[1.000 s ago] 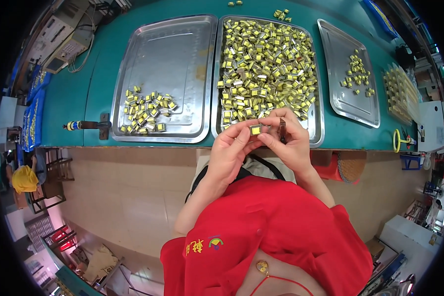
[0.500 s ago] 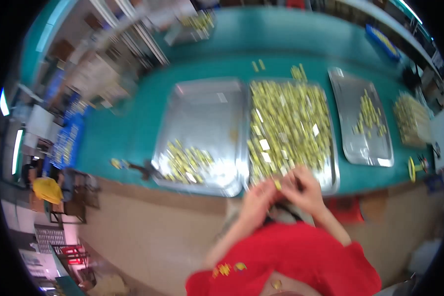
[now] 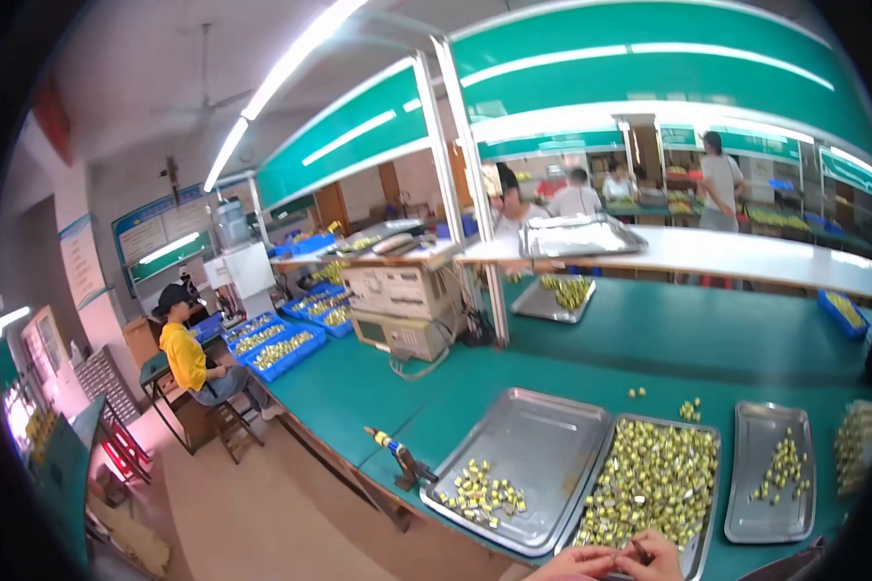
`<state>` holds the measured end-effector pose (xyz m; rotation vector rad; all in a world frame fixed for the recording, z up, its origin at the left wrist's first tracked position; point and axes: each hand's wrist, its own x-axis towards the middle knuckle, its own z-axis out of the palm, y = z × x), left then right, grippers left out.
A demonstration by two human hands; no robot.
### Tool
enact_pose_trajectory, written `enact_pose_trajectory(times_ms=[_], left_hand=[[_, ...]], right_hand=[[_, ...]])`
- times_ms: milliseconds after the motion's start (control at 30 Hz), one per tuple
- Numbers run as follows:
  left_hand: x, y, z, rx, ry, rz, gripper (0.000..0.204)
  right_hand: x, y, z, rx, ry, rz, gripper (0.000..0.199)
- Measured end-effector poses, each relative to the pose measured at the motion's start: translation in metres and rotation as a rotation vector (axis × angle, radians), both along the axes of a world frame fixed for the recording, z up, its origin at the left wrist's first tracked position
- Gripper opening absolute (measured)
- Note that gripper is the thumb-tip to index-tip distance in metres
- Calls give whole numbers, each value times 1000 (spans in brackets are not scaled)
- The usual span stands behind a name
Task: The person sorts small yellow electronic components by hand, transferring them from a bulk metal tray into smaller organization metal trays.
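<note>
The head view is raised toward the workshop, so the hands are seen only at the six o'clock edge. The left hand (image 3: 579,565) and the right hand (image 3: 664,562) are brought together, fingertips nearly touching, over the near rim of the middle tray (image 3: 709,455). A thin dark tool (image 3: 639,552) appears to be pinched in the right hand; whether a small part is grasped by the left hand cannot be told, since most of both hands is cut off by the frame.

The middle tray is heaped with small yellow components (image 3: 649,479), placed right in front of the hands, presumably so that a piece can be picked without reaching. At nine o'clock of it a larger steel tray (image 3: 538,436) is set, with a small pile of the same pieces (image 3: 480,492) gathered in its near corner, kept apart from the heap. At three o'clock a narrower tray (image 3: 770,513) holds a sparse scatter.

All three are carried on the green surface (image 3: 378,387). A clamped tool with a blue and yellow handle (image 3: 402,457) stands on the surface's edge, at nine o'clock of the trays. Farther back, at eleven o'clock, beige test instruments (image 3: 397,295) and blue bins (image 3: 281,349) are ranged. A person in a yellow top (image 3: 186,353) is seated at nine o'clock, well apart. Nothing is seen lying between the hands and the heap.
</note>
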<state>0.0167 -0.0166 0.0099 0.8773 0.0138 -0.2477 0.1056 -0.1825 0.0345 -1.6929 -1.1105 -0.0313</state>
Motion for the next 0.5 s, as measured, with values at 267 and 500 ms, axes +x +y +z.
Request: enact_pose_trajectory(times_ms=[267,500], left_hand=[[16,6,-15,220,-51,-34,32],[13,8,-13,306,-67,-46,33]], right_hand=[[21,15,-28,-15,169,72,10],[8,1,1,-94,-289,37,10]])
